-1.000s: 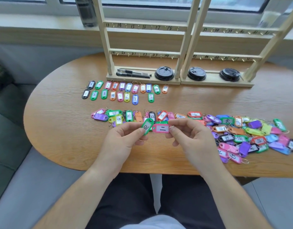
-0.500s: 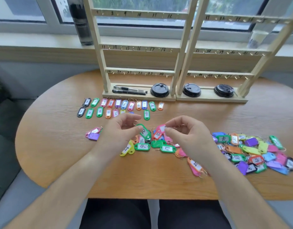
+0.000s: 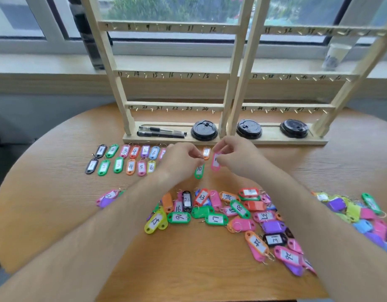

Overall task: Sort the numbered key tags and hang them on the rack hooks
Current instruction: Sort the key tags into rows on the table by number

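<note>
Left hand (image 3: pixel 181 159) pinching green tag (image 3: pixel 199 170), right hand (image 3: pixel 238 159) pinching pink tag (image 3: pixel 215 161) — oval wooden table (image 3: pixel 57 203), windowsill (image 3: pixel 46 66) behind rack (image 3: pixel 234 83).

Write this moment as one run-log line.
left hand: pinches green tag 10 | right hand: pinches pink tag | where: right end of sorted rows | visible rack hooks: bare

Left hand (image 3: pixel 179 159), right hand (image 3: pixel 238 158): fingertip pinches.

Two black pens (image 3: pixel 161 131) lie near the wooden counter's (image 3: pixel 57 203) far edge, with three black cup lids (image 3: pixel 204 130) in a row to their right. Behind, a dark bottle (image 3: pixel 88 40) and a paper cup (image 3: pixel 335 56) stand on the windowsill (image 3: pixel 46 66).
</note>
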